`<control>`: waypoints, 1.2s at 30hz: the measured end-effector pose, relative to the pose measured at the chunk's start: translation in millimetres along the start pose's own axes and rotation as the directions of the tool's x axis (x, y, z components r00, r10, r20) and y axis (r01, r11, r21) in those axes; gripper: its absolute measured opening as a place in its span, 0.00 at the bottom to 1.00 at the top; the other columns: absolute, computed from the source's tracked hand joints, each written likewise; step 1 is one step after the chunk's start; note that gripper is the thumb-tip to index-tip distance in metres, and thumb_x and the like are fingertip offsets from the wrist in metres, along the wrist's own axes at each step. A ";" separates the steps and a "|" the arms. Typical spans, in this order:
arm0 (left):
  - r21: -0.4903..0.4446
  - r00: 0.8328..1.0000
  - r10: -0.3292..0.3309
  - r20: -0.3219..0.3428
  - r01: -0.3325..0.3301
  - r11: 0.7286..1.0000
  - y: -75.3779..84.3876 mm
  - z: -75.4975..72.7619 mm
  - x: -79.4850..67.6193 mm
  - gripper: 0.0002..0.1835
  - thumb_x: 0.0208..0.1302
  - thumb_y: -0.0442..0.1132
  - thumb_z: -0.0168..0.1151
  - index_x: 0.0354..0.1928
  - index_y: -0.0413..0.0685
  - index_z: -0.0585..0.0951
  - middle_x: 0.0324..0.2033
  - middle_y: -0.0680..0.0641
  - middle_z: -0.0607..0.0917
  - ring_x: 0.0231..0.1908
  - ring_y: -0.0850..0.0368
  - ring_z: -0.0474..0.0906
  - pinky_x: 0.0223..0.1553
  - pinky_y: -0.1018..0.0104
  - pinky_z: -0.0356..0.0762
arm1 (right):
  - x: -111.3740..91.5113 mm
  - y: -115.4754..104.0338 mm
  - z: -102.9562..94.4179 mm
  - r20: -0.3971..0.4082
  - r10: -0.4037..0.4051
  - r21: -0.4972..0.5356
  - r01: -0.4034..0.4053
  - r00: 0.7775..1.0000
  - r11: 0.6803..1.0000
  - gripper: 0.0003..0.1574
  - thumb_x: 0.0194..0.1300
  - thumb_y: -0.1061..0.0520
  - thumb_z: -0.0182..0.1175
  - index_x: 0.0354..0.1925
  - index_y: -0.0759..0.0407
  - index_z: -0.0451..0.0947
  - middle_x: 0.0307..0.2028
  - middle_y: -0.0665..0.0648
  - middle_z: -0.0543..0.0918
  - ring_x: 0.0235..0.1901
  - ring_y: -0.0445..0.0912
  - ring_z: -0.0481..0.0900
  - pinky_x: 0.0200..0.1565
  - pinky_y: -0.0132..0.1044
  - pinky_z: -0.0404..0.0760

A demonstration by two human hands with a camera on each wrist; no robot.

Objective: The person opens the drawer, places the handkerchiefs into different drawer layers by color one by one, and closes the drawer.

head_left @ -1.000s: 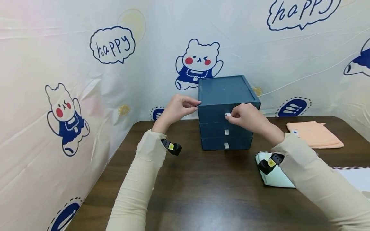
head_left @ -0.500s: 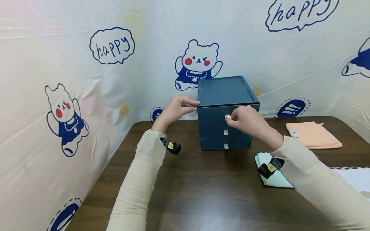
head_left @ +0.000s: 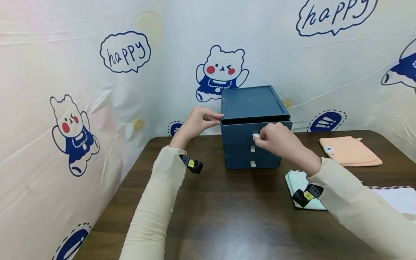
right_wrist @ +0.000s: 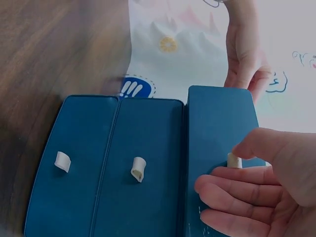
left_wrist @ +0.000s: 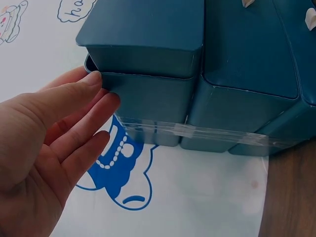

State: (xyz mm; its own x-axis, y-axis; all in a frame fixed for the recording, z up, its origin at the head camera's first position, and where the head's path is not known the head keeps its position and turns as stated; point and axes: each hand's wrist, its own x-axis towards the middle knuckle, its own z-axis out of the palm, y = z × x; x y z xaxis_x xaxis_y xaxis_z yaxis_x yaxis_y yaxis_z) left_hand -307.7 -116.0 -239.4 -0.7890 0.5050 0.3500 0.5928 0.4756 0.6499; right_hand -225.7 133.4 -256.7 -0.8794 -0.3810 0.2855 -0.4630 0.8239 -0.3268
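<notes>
A dark blue cabinet (head_left: 255, 103) with three stacked drawers stands against the back of the table. My right hand (head_left: 279, 141) pinches the small white pull tab (right_wrist: 234, 160) of the top drawer (head_left: 237, 139) between thumb and fingers. That drawer sticks out a little from the casing, and a dark gap shows above its front. At the cabinet's upper left front corner, my left hand (head_left: 199, 121) holds the casing edge, thumb (left_wrist: 91, 79) on the rim. The two lower drawers are flush, each with its own tab, such as the middle tab (right_wrist: 138, 169).
A folded peach cloth (head_left: 351, 151) lies right of the cabinet. Nearer, a folded mint cloth (head_left: 299, 180) is partly under my right forearm, and a white cloth (head_left: 396, 200) lies at the right edge. A printed cloth backdrop (head_left: 162, 72) rises behind the brown table (head_left: 227, 213).
The top drawer, closed one second ago, has slid out toward me as my right hand pulls its tab. My left hand has stayed at the cabinet's corner.
</notes>
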 end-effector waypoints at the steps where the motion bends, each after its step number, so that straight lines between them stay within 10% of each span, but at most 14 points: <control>1: 0.001 1.000 0.000 0.001 0.000 1.000 0.1 0.1 0.2 0.13 0.57 0.29 0.62 0.46 0.41 0.83 0.40 0.44 0.83 0.39 0.56 0.80 0.42 0.68 0.78 | -1.2 -1.0 -0.3 0.000 0.002 0.000 -0.002 1.000 1.000 0.23 0.63 0.57 0.54 0.12 0.56 0.75 0.08 0.50 0.62 0.10 0.43 0.63 0.15 0.32 0.63; 36: -0.017 1.000 -0.016 0.003 0.016 1.000 1.3 0.9 -1.6 0.13 0.58 0.30 0.62 0.46 0.41 0.82 0.37 0.45 0.82 0.38 0.55 0.80 0.40 0.67 0.79 | -43.1 -26.7 -4.5 -0.028 -0.015 -0.028 0.014 0.999 1.000 0.21 0.61 0.56 0.55 0.12 0.54 0.72 0.08 0.48 0.61 0.09 0.40 0.60 0.13 0.31 0.60</control>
State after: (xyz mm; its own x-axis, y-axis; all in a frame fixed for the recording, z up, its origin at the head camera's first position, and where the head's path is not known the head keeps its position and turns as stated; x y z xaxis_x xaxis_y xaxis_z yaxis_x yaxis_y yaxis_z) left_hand -305.6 -115.6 -239.7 -0.7979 0.4997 0.3372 0.5771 0.4715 0.6668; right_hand -175.0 129.7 -256.1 -0.8690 -0.3811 0.3157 -0.4720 0.8298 -0.2976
